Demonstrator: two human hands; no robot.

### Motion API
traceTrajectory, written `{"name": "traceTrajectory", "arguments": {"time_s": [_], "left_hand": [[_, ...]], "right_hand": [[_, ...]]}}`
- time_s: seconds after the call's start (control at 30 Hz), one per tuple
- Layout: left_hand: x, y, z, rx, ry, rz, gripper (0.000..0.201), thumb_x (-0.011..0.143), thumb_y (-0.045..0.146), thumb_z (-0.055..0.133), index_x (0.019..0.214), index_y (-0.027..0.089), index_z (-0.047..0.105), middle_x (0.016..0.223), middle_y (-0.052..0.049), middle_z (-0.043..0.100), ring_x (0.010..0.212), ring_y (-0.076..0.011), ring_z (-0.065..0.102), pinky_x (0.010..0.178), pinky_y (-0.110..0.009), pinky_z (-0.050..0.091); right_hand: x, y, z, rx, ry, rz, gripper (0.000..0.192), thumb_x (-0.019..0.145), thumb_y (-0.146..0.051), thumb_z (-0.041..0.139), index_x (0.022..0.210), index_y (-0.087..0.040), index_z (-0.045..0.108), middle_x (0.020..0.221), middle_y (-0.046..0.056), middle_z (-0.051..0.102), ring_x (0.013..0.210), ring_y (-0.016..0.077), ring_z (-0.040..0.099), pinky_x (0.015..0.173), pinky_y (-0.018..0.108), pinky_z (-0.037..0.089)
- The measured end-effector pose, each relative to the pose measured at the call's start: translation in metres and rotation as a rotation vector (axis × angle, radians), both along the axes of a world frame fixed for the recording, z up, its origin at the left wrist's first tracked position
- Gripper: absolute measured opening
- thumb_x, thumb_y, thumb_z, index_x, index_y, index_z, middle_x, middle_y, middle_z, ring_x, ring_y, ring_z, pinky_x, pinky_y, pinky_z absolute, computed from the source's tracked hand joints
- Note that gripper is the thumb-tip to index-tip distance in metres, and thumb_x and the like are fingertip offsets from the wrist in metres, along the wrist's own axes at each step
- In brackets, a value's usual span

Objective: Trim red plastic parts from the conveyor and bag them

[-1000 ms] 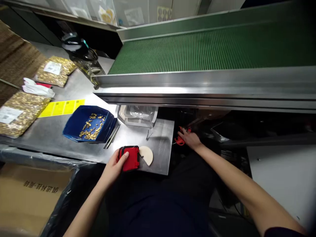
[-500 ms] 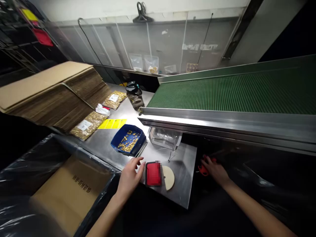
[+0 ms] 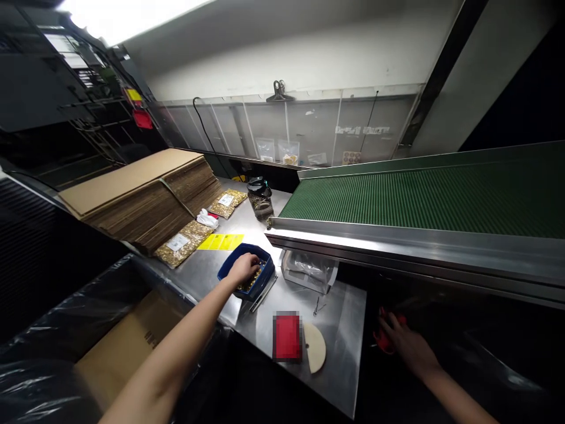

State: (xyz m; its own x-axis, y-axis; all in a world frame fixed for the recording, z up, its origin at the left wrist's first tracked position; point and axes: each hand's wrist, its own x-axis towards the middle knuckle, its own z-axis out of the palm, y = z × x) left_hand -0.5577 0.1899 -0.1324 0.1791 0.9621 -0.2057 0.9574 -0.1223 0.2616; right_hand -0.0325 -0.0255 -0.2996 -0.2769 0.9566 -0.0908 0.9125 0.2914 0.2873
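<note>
My left hand (image 3: pixel 245 268) reaches down into a blue tray (image 3: pixel 226 259), its fingers bunched over small gold-coloured metal pieces (image 3: pixel 261 270). The fingertips are partly hidden, so how many pieces they pinch does not show. In the dark to the right of the table, my right hand (image 3: pixel 404 335) has its fingers curled over a red object (image 3: pixel 385 340) whose kind I cannot make out. A red block (image 3: pixel 288 337), blurred by pixels, lies near the front edge beside a pale half-round disc (image 3: pixel 315 347).
A green ribbed conveyor (image 3: pixel 379 197) with a metal side rail stretches rightward. Flattened cardboard (image 3: pixel 145 182) and filled bags (image 3: pixel 179 242) lie left, near a lined box (image 3: pixel 128 341). A dark-lidded jar (image 3: pixel 260 200) stands behind; a clear bag (image 3: pixel 309 268) sits under the conveyor.
My left hand has moved from beside the red block forward and left into the blue tray. The view has tilted up; my right hand stays by the red object.
</note>
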Motion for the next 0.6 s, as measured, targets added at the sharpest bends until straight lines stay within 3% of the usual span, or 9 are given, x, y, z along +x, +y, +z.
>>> {"name": "traceTrajectory", "arguments": {"time_s": [0.2, 0.33, 0.47, 0.6], "left_hand": [[-0.003, 0.011, -0.012, -0.025, 0.092, -0.060, 0.025, 0.098, 0.036, 0.065, 0.105, 0.013, 0.068, 0.109, -0.008, 0.069, 0.106, -0.0231, 0.065, 0.096, -0.046, 0.054], [-0.003, 0.020, -0.012, -0.065, 0.115, -0.087, 0.025, 0.096, 0.037, 0.067, 0.102, 0.013, 0.067, 0.105, -0.007, 0.069, 0.101, -0.0222, 0.066, 0.094, -0.045, 0.055], [0.001, 0.023, -0.012, -0.075, 0.116, -0.098, 0.024, 0.096, 0.037, 0.067, 0.101, 0.013, 0.067, 0.103, -0.007, 0.069, 0.099, -0.0216, 0.066, 0.093, -0.044, 0.055], [0.009, 0.022, -0.011, -0.061, 0.093, -0.094, 0.023, 0.096, 0.035, 0.067, 0.101, 0.012, 0.067, 0.101, -0.007, 0.069, 0.097, -0.0213, 0.066, 0.091, -0.042, 0.054]], "right_hand": [[0.014, -0.015, -0.016, 0.113, 0.057, 0.001, 0.074, 0.083, 0.010, 0.040, 0.143, -0.028, 0.063, 0.148, 0.013, 0.058, 0.107, 0.0271, 0.072, 0.078, 0.033, 0.061], [0.024, -0.027, -0.010, 0.155, 0.231, -0.034, 0.067, 0.088, 0.001, 0.045, 0.150, -0.023, 0.054, 0.148, 0.017, 0.056, 0.109, 0.0271, 0.071, 0.078, 0.030, 0.059], [0.013, -0.036, 0.021, 0.145, 0.253, -0.126, 0.077, 0.079, 0.003, 0.046, 0.154, -0.016, 0.044, 0.139, 0.019, 0.059, 0.087, 0.0232, 0.072, 0.063, 0.027, 0.054], [-0.014, -0.056, 0.064, 0.216, 0.374, -0.378, 0.051, 0.095, -0.014, 0.044, 0.146, -0.014, 0.048, 0.131, 0.017, 0.061, 0.077, 0.0220, 0.070, 0.062, 0.032, 0.055]]}}
